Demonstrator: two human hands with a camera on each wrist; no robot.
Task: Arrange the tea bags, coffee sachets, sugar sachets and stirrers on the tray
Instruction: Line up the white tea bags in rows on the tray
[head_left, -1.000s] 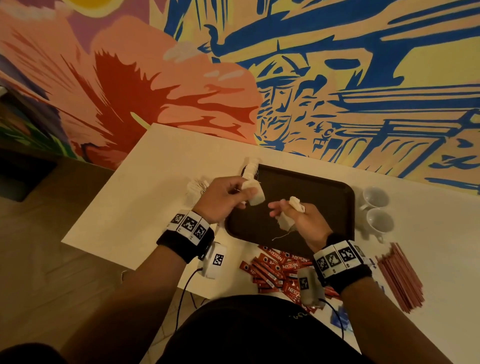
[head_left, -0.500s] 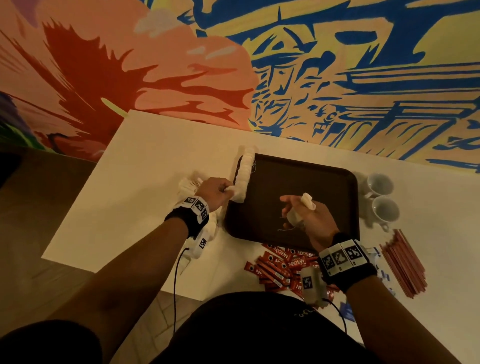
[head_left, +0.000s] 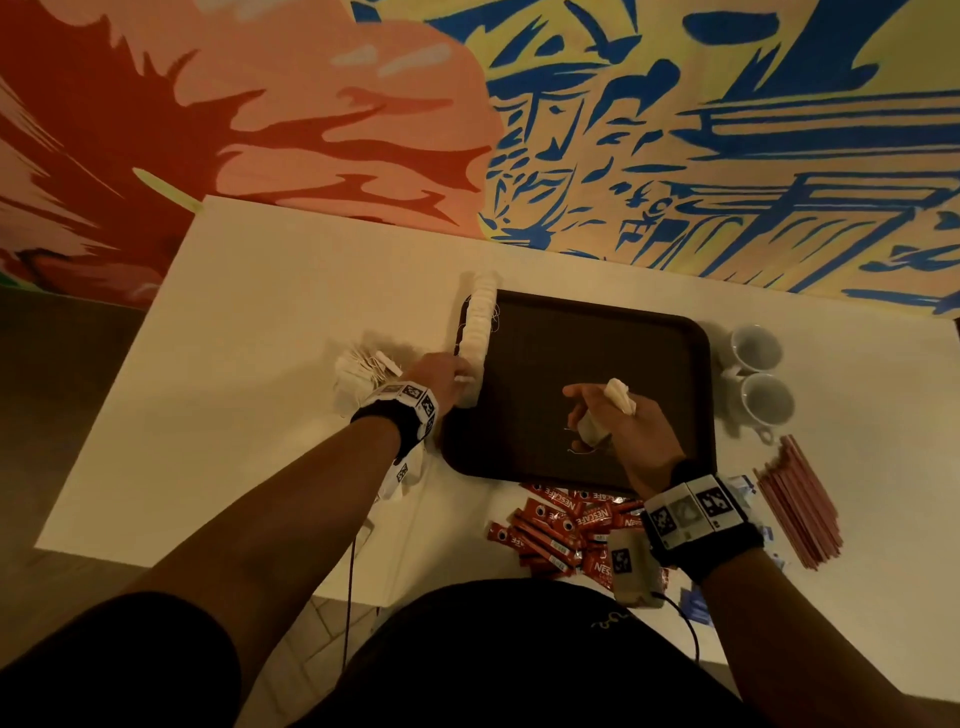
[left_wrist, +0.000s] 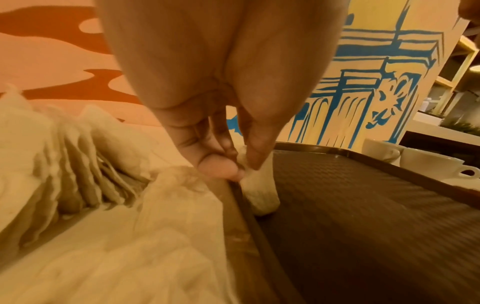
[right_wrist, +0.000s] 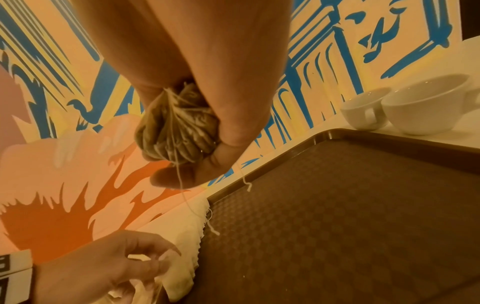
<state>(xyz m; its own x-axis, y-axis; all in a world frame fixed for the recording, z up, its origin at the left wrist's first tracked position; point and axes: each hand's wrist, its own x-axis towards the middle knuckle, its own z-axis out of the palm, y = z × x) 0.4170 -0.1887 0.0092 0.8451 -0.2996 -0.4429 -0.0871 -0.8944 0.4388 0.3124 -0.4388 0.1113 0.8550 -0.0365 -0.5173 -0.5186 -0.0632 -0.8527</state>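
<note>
inspector: your left hand (head_left: 441, 371) sits at the left rim of the tray (head_left: 675, 332), left of centre in the head view, fingertips pinching the nearest bag in the row of tea bags (head_left: 479, 338) that stands along that rim.

operator: and the right?

inspector: your right hand (head_left: 621, 426) hangs over the middle of the tray, fingers curled round a bunch of tea bags (right_wrist: 179, 131), strings dangling loose.

operator: how should i finish this step?

inspector: in my judgement, press the pinched bag flush against its neighbour before you let go, so the row does not fan open. feed the next bags one at a time from the bunch, and keep the strings clear of the row. leave the tray's centre for the coffee sachets (head_left: 561, 525) at lower centre and the stirrers (head_left: 797, 501) at lower right, both off the tray.

operator: surroundings?

inspector: a pale table (head_left: 260, 338) against a painted mural (head_left: 675, 130). two white cups (head_left: 761, 376) stand just beside the tray's right rim. a loose heap of tea bags (head_left: 358, 369) lies on the table just left of your left hand.
</note>
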